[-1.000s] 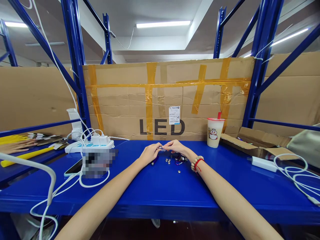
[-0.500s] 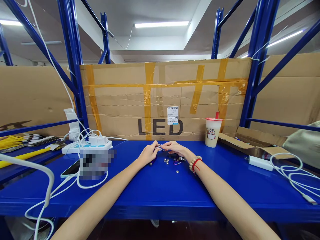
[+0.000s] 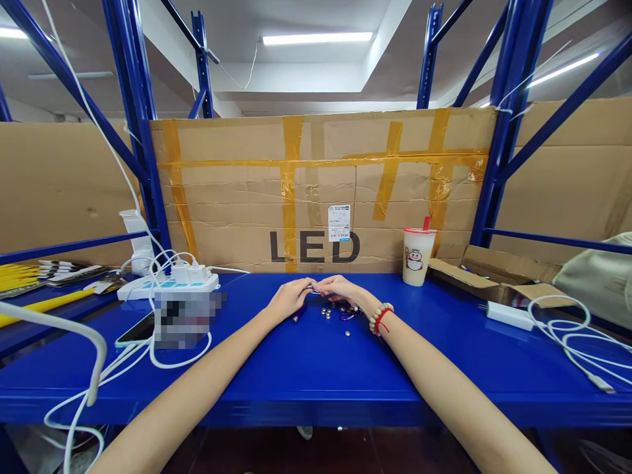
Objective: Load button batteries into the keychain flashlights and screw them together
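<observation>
My left hand (image 3: 290, 298) and my right hand (image 3: 342, 287) meet over the back of the blue table, fingers closed in a pinch. Between their fingertips is a small silvery metal piece (image 3: 311, 287), mostly covered, so its kind is unclear. Below my left hand lies a dark, slim cylinder with a shiny end (image 3: 298, 315). Several small round metal pieces (image 3: 326, 313) are scattered below the fingertips. A single round metal piece (image 3: 347, 333) sits nearer to me. Beside my right wrist is a cluster of small metal and blue parts (image 3: 349, 314), partly hidden by that hand.
On the right stand a lidded drink cup (image 3: 413, 262), an open cardboard box (image 3: 464, 278) and a white adapter (image 3: 509, 316) with coiled cable. To the left are a white power strip (image 3: 170, 288), a phone (image 3: 135, 331) and loose cables. Cardboard (image 3: 222, 197) walls the back.
The whole view has shifted slightly, so the scene sits a little higher and further left. More of the dark cylinder shows below my left hand. Both hands still meet around the metal piece.
</observation>
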A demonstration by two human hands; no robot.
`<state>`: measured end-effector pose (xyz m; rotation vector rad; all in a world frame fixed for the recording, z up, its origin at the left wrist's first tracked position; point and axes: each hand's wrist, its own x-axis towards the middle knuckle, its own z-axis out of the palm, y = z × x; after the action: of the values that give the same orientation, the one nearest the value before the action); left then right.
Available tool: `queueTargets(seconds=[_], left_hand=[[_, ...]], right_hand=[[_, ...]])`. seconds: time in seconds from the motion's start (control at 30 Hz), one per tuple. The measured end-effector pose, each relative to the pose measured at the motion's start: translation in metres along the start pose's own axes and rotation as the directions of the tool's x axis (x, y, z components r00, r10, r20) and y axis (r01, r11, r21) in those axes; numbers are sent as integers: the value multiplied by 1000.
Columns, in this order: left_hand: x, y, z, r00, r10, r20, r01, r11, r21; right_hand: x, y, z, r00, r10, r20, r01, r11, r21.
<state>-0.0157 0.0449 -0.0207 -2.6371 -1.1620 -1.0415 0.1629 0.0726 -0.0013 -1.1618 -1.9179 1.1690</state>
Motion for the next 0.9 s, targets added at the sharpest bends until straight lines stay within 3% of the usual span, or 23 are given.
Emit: queueTargets(seconds=[0.17, 0.4, 0.7, 0.9], left_hand=[[2, -7, 5, 996, -84, -12, 84, 996, 36], [4, -7, -1, 977, -210, 40, 207, 976, 59], [4, -1, -6, 946, -301, 119, 281, 946, 163], [4, 3, -6, 948, -287, 140, 264, 950, 165]], right_hand=[[5, 4, 10, 989, -85, -118, 83, 996, -22], [12, 7, 18, 935, -271, -228, 257, 962, -90], [15, 12, 12, 915, -351, -201, 332, 935, -123], [19, 17, 6, 918, -351, -187, 331, 935, -128]])
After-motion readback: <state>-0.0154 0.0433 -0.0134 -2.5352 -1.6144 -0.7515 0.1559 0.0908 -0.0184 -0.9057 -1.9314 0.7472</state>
